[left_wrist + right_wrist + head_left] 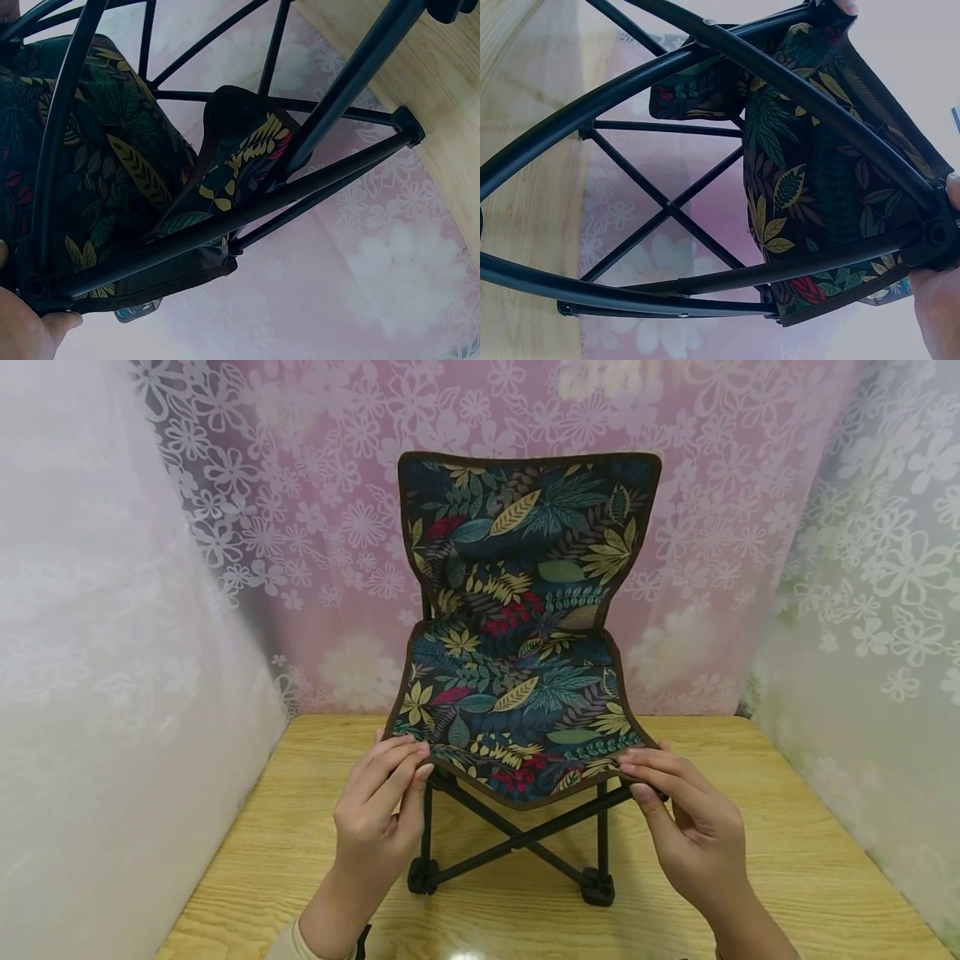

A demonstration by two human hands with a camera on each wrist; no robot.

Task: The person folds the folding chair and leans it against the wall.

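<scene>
Chair [517, 635] position: the small folding chair stands upright on the wooden table [787, 860], set toward the table's far edge and roughly midway between its left and right edges, with the backrest facing you. Its fabric carries a dark leaf print with a brown border. Its black frame [517, 839] shows crossed bars under the seat, and two front feet rest on the tabletop.

Your left hand [378, 814] holds the front left corner of the seat, fingers curled over the fabric edge and thumb below. Your right hand [686, 827] holds the front right corner in the same manner, fingers laid over the border and pinching it. Both grips are narrow, closed on the seat fabric at the corners.

From the left wrist view, you see the underside of the seat [127, 165] and the frame tubes [247, 217], with your thumb at the corner joint. The right wrist view shows the same underside [817, 187], crossed bars [667, 206], and fingers at the corner joint.

Floral curtains [315, 527] hang behind the far edge and along both sides of the table.
</scene>
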